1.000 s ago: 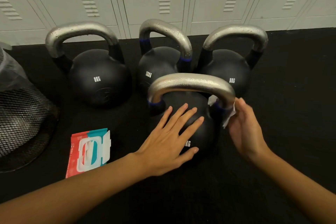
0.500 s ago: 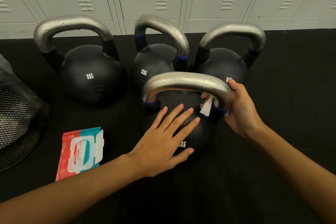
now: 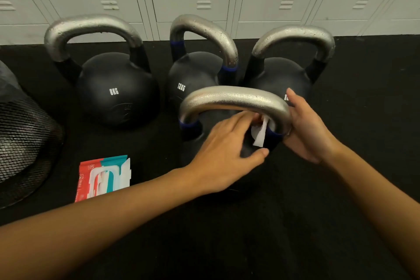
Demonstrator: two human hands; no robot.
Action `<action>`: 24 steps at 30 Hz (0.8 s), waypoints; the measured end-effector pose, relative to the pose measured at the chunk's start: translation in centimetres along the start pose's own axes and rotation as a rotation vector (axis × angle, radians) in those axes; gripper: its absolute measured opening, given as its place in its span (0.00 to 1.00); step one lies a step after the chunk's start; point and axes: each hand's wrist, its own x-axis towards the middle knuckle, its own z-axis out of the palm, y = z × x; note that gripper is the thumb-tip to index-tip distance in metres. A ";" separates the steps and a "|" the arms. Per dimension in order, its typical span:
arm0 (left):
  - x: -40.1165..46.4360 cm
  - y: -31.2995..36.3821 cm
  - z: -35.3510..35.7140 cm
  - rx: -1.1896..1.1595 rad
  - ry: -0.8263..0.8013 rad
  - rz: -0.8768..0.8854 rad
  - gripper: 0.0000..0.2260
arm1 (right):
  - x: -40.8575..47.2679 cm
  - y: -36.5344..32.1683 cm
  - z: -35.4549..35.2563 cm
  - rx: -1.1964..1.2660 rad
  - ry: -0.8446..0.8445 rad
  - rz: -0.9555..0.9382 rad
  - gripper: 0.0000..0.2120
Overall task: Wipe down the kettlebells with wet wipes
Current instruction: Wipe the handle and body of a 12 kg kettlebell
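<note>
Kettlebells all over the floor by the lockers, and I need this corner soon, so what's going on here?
A person is wiping the nearest kettlebell with a white wet wipe. The right hand wraps the wipe round the right end of its handle, while the left hand reaches under the handle to the wipe. Three more kettlebells stand behind. An open pack of wipes lies on the black floor, beside a mesh bin.

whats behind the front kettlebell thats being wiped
Behind the front black kettlebell with the silver handle stand a black kettlebell marked 12KG and another black kettlebell to its right. The front handle and right hand cover their lower parts.
</note>
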 end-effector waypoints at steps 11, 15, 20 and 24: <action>0.0 3.3 2.3 -0.527 -0.143 -0.194 0.34 | -3.4 2.4 0.8 -0.016 0.343 -0.173 0.26; -0.6 3.4 2.5 -0.593 -0.174 -0.262 0.38 | -2.6 1.7 0.5 -0.123 0.300 -0.127 0.32; -0.2 3.0 1.5 -0.574 0.000 -0.287 0.21 | -1.5 1.4 -0.1 -0.013 0.271 -0.096 0.33; 2.1 1.6 0.4 -0.336 0.016 -0.208 0.15 | -2.0 1.5 -0.3 0.085 0.304 -0.118 0.30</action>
